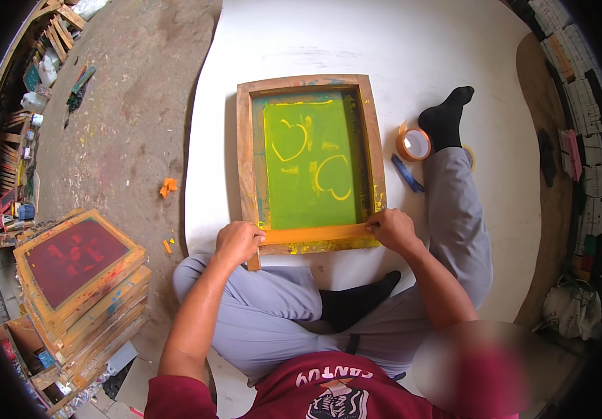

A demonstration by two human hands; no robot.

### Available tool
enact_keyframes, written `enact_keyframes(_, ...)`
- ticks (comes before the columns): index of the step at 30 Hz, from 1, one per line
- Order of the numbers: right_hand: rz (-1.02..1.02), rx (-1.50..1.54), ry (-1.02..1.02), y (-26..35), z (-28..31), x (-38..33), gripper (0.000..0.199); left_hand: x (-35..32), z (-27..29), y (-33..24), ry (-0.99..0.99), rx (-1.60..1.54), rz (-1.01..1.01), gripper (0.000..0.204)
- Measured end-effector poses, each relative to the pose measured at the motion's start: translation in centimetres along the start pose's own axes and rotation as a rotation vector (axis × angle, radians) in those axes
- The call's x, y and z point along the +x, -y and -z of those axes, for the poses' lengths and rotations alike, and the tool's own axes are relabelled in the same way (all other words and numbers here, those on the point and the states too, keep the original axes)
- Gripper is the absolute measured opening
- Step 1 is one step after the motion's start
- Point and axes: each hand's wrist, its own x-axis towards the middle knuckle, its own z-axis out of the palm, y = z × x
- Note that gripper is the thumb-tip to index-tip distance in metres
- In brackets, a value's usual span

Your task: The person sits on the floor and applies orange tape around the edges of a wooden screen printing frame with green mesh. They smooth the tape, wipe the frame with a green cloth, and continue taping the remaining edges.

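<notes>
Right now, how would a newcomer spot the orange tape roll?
Find the wooden-framed green screen on the white surface. Right of it, beside the upper black sock, is the orange tape roll: ring-shaped, unlike the slim blue object just below.

L hand & R hand are pinching, backs facing up; L forearm & R forearm are reaching fwd, angling inward, hands well apart.

Short-sleeved maroon shirt with black-and-white chest print, grey trousers, black socks
</notes>
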Motion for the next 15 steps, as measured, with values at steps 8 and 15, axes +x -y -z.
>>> enact_keyframes(8, -0.018, -0.037, 0.064, 0.5, 0.4, 0.3, 0.016, 0.7, 0.4, -0.4, 0.079, 0.053, 0.016, 0.014)
enact_keyframes(15, -0.032, -0.091, 0.108, 0.8, 0.2, 0.4, 0.017, 1.3, 0.4, -0.6, 0.115, 0.142, -0.019, 0.014)
